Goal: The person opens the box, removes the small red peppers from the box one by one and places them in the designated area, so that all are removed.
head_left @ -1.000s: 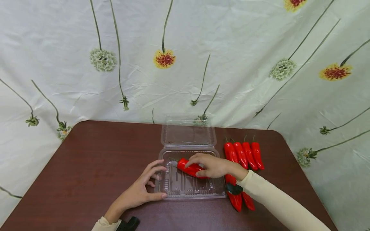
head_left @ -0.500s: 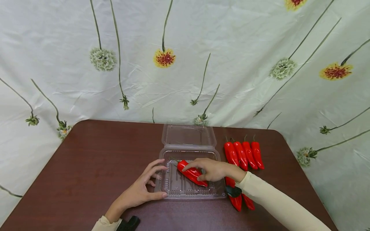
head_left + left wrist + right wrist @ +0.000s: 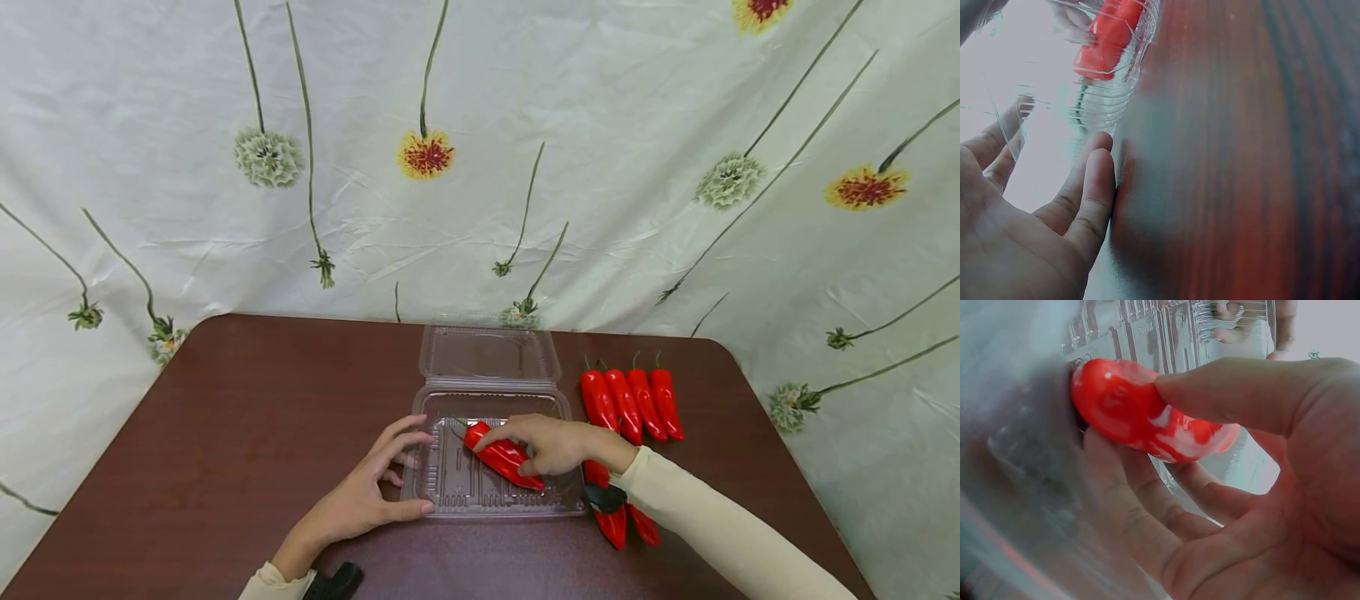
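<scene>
A glossy red chili pepper [image 3: 504,458] with a green stem lies slantwise inside a clear plastic clamshell box [image 3: 450,483]. My right hand [image 3: 551,443] reaches in from the right and holds it; in the right wrist view the thumb lies on one side of the pepper [image 3: 1119,406] and the fingers on the other. Spread along the box's left side, my left hand [image 3: 367,492] has its thumb by the front left corner. In the left wrist view its fingers [image 3: 1097,181] are extended beside the clear wall.
The box's hinged lid [image 3: 487,354] stands open toward the patterned curtain [image 3: 480,167]. Right of the box, several red peppers [image 3: 665,406] lie in a row on the brown table [image 3: 300,400]. More peppers [image 3: 611,525] lie nearer, partly under my right wrist.
The pepper in my right hand has swung its tip toward the front of the box and settled lower. The lid has tipped slightly. My left hand has stayed put.
</scene>
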The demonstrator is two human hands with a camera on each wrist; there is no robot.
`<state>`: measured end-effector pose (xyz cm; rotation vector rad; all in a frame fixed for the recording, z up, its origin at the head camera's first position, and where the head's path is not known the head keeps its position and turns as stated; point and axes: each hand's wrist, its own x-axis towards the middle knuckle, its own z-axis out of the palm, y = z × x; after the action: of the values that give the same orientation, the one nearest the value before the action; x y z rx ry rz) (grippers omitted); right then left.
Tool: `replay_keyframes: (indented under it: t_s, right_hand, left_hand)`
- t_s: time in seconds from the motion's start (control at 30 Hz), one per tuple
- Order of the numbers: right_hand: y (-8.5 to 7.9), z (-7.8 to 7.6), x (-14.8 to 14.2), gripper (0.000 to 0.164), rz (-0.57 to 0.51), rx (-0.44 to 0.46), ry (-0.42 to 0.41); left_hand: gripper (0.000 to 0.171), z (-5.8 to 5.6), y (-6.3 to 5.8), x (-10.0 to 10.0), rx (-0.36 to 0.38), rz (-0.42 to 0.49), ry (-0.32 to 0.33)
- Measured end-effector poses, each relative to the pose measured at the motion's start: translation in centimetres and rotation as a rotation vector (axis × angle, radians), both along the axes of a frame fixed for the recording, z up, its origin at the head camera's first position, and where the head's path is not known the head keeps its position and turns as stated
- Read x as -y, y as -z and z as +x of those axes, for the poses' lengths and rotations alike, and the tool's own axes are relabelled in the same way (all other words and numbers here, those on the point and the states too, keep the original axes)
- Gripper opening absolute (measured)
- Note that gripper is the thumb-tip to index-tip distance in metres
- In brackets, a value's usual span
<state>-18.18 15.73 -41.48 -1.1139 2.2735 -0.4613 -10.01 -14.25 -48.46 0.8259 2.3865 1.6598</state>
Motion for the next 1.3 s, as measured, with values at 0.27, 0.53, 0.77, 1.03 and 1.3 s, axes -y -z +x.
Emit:
replay_keyframes:
  t_s: [0.27, 0.53, 0.77, 1.03, 1.3]
  right_hand:
    - [-0.6, 0.1, -0.5, 0.065, -0.055, 0.01, 0.054]
    - [-1.5, 0.1, -1.4, 0.066, -0.154, 0.049, 0.072]
    - [-1.8, -0.1, -2.9, 0.065, -0.264, 0.112, 0.122]
    - [-2.8, 0.3, -5.5, 0.066, -0.357, 0.112, 0.218]
    - [-3.6, 1.2, -8.6, 0.066, -0.437, 0.179, 0.36]
  left_hand:
    - [0.068, 0.1, -0.1, 0.0, 0.027, -0.008, -0.006]
    - [0.069, 0.1, -0.2, -0.1, 0.017, -0.008, -0.007]
    - [0.07, 0.1, -0.2, 0.0, 0.017, -0.006, -0.004]
    - [0.069, 0.1, 0.0, 0.0, 0.024, -0.016, -0.008]
    - [0.068, 0.1, 0.0, -0.1, 0.012, -0.019, -0.012]
